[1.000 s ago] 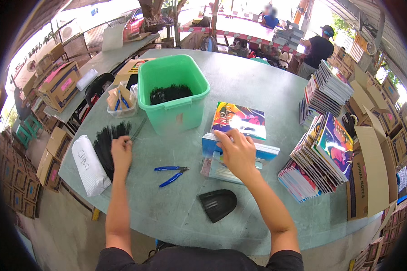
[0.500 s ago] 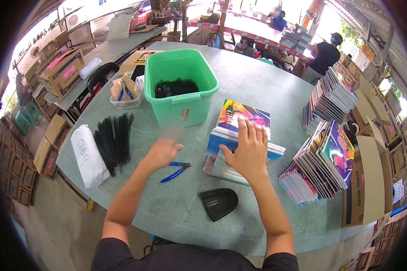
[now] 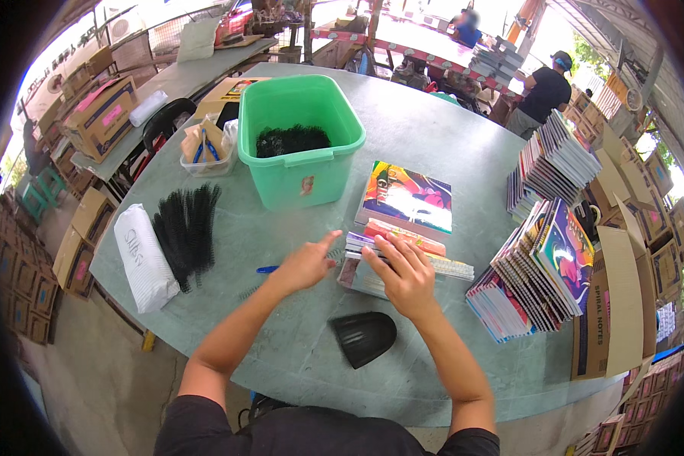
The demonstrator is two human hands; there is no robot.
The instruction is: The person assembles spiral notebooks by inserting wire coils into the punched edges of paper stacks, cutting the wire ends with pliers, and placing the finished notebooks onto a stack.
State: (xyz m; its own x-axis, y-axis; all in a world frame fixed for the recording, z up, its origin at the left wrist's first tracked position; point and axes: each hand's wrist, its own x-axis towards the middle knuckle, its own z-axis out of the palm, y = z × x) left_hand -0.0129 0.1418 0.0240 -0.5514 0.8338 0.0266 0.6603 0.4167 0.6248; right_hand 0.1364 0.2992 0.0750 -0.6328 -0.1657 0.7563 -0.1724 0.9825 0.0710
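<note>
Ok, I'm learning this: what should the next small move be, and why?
Probably guide the dark coil toward the left edge of the notebook pile: the left hand seems to hold the coil close by, the right hand rests on the pile, and the notebooks stacked at right show spiral bindings.

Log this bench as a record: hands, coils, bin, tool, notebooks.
left hand: near the left end of the notebooks, apparently holding a black coil
right hand: fingers spread on the notebooks
bundle: black coils, beside a white package
bin: green, black contents, probably coils
tool: blue handle showing, rest hidden
dome: black, on the table in front of the wearer
stacks: two at right, near and far, beside an open box
</note>
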